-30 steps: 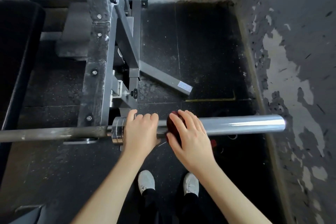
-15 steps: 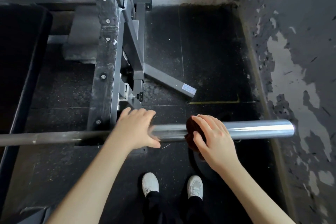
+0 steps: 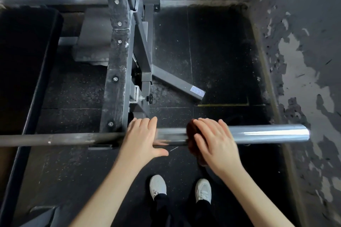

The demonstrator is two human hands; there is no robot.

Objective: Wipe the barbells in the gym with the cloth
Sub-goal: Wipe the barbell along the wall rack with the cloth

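The right hand [image 3: 215, 140] is cupping the cloth [image 3: 191, 131] over the chrome sleeve of the barbell [image 3: 267, 133], fingers curled round so the rubbing covers the curve. The left hand [image 3: 142, 138] is lying flat near the rack [image 3: 116, 72], fingers straight, probably steadying the barbell against rolling.

The barbell [image 3: 267, 133] was smooth, glossy metal at its sleeve (duller along the shaft); my cloth [image 3: 191, 129] looked soft and matt.

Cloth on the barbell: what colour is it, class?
The cloth is dark reddish-brown; head view.
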